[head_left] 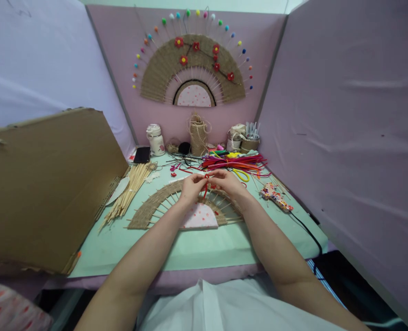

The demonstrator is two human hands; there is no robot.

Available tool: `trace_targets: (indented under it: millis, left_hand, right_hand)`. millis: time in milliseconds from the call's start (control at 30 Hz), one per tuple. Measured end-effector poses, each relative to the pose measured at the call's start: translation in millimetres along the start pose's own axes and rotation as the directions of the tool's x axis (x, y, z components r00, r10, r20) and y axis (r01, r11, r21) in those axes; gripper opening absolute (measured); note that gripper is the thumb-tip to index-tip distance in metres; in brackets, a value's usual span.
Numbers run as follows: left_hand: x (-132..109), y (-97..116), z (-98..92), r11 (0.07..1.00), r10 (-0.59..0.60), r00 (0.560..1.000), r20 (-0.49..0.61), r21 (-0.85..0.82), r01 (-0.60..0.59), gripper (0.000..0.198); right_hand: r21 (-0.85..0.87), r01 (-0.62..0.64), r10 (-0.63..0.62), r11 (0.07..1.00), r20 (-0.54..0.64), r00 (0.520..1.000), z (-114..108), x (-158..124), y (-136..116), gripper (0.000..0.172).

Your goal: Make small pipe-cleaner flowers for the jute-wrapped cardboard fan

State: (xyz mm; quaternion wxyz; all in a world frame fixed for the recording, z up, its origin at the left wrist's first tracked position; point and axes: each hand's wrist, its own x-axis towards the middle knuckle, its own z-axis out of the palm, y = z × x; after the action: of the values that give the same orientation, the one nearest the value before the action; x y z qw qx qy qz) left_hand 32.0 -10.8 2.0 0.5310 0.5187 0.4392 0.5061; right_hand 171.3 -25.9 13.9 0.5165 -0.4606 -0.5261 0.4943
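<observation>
Both my hands meet over a half-made twine fan (155, 208) lying on the green table (204, 250). My left hand (191, 187) and my right hand (227, 180) are closed in pinches on a thin red pipe cleaner (206, 185), which is bent between the fingertips. The fan has wooden ribs and a pink dotted half-circle (200, 217) at its base, right under my hands.
A heap of coloured pipe cleaners (236, 163) lies behind my hands. Bamboo skewers (129, 193) lie at the left beside a big cardboard sheet (45, 184). A glue gun (276, 196) with a black cord is at the right. A twine spool (198, 134), jar (155, 139), and finished fan (193, 69) stand at the back.
</observation>
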Motion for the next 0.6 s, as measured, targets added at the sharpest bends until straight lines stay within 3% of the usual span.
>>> trace_targets:
  millis: [133,233,367,467,600]
  left_hand:
    - [3,-5,-2.6,0.997,0.066,0.998,0.016,0.042,-0.067,0.013]
    - [5,-8,-5.2,0.975,0.136,0.989,0.059,0.171,-0.144,0.008]
    - [5,-9,-6.3,0.94,0.149,0.978,0.144,0.287,-0.185,0.012]
    - [4,-8,-4.2,0.967,0.121,0.985,0.119,0.211,-0.145,0.008]
    - [4,-5,-0.3,0.998,-0.032,0.998,0.052,-0.06,0.035,0.004]
  right_hand:
    - [-0.115,0.093,-0.098,0.989,-0.044,0.994,-2,4,7,0.016]
    - [-0.239,0.158,-0.183,0.958,-0.086,0.979,-6,9,14,0.013]
    - [-0.409,0.226,-0.275,0.884,-0.063,0.959,-9,15,24,0.011]
    - [-0.354,0.232,-0.268,0.906,-0.056,0.962,-8,16,25,0.014]
    - [-0.242,0.206,-0.213,0.948,-0.002,0.977,-4,11,18,0.023]
